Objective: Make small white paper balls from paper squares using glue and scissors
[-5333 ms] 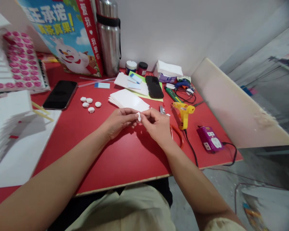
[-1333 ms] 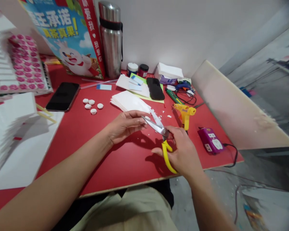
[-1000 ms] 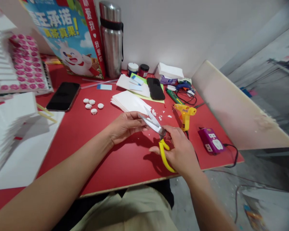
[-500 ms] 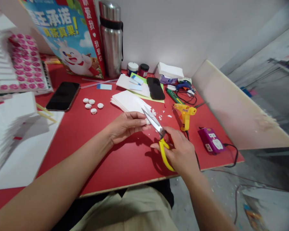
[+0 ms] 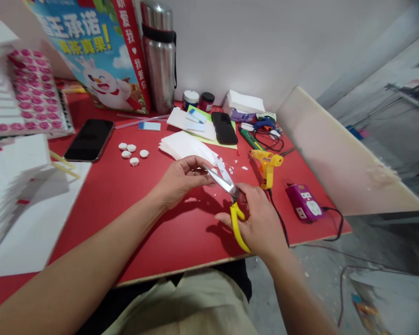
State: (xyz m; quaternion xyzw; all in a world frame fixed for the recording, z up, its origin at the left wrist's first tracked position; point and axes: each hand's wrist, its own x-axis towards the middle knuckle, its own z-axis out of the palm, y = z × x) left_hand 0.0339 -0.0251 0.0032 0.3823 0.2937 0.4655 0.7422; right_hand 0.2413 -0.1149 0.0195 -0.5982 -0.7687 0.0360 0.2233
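My right hand grips yellow-handled scissors above the red table; the blades point up and left toward my left hand. My left hand is closed in a pinch at the blade tips, holding a small white piece that its fingers mostly hide. Tiny white scraps lie on the table just beyond the blades. A stack of white sheets sits right behind both hands.
Several white round pieces and a black phone lie to the left. A yellow glue gun, a purple power strip, a second phone, a steel flask and a printed box stand around; white foam stacks are at far left.
Five seconds ago both hands pinched a small white piece with no scissors. Since then my right hand took up the scissors; over the last second the blades opened and shut by my left fingertips.
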